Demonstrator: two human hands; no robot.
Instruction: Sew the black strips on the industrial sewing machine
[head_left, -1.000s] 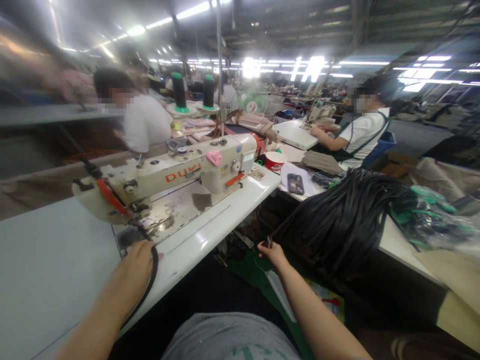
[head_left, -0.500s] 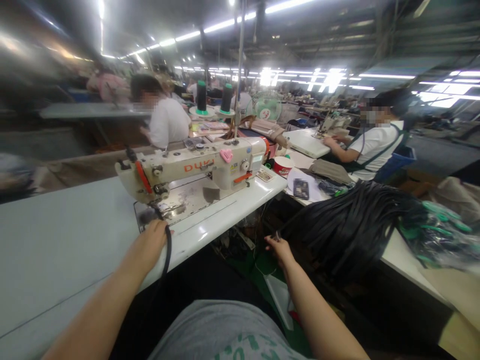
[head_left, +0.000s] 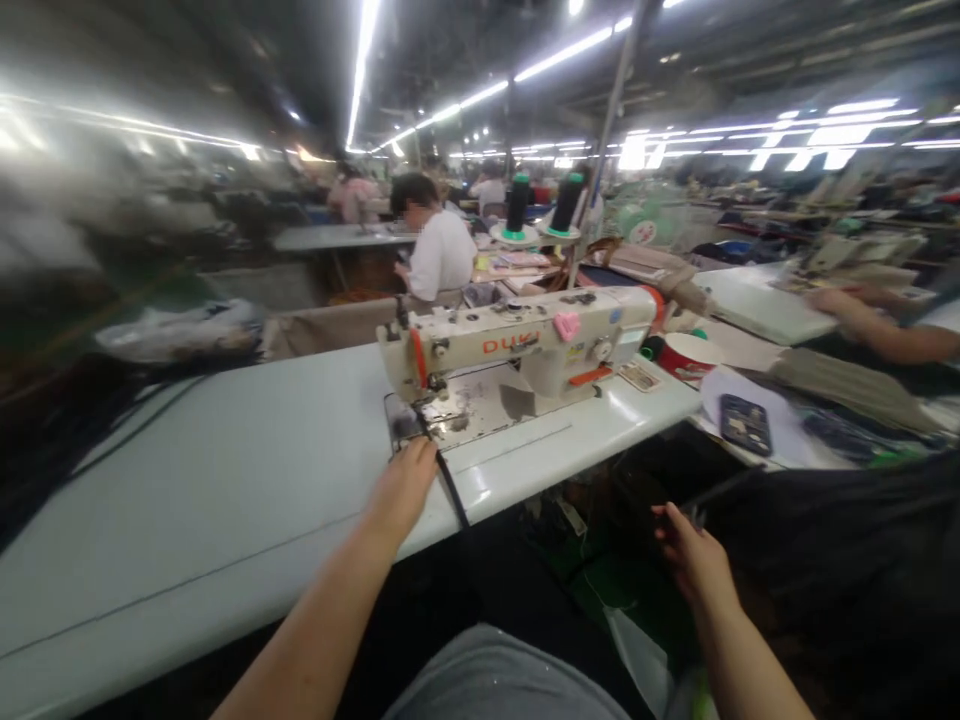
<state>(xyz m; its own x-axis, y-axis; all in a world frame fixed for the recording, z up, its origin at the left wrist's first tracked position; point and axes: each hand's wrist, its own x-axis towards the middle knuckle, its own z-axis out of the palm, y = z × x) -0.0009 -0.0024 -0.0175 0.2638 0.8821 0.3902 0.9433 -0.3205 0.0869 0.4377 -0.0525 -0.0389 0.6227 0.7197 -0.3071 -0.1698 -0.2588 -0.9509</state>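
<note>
My left hand rests on the white sewing table just in front of the needle plate of the cream sewing machine, pressing a black strap that runs from under the presser foot over the table edge. My right hand is held low to the right of the table, pinching the end of another black strap that leads off to a dark pile at the right.
Two thread cones stand behind the machine. A red cup and a phone lie on the side table at the right. A seated person in white works beyond; another person's arm is at far right.
The view has swung left, so the machine and both hands now sit further right in the picture. Both hands keep their straps; the right hand has dropped a little lower.
</note>
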